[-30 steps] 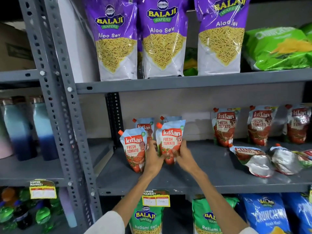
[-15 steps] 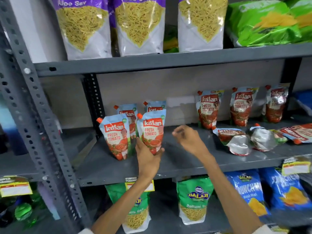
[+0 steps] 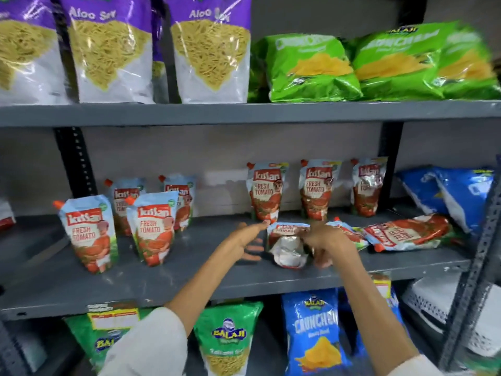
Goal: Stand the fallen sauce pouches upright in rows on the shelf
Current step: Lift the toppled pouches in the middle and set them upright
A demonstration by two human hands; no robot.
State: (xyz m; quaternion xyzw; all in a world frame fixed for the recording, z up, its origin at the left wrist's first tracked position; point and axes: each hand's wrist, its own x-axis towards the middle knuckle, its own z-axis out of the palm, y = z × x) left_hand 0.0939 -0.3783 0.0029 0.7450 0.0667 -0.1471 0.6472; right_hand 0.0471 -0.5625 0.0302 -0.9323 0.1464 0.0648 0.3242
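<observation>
Four red-and-blue tomato sauce pouches stand upright at the left of the grey middle shelf (image 3: pixel 189 270): two in front (image 3: pixel 89 232) (image 3: pixel 153 229) and two behind. Three more upright pouches (image 3: pixel 315 188) line the back wall on the right. A fallen pouch (image 3: pixel 288 248) lies with its silver base towards me. A second fallen pouch (image 3: pixel 349 233) is partly hidden, and a third (image 3: pixel 406 233) lies on its side. My left hand (image 3: pixel 244 240) is spread open just left of the first fallen pouch. My right hand (image 3: pixel 325 245), fingers curled, is at that pouch's right edge; blur hides any grip.
Purple Aloo Sev bags (image 3: pixel 108 50) and green snack bags (image 3: pixel 311 66) fill the shelf above. Blue bags (image 3: pixel 455 196) lean at the right end of the middle shelf. Green and blue snack bags (image 3: pixel 314 332) stand below. A grey upright post (image 3: pixel 471 267) is on the right.
Both hands have left the upright pouches at the left and moved right to the first fallen pouch. The view has swung right and closer.
</observation>
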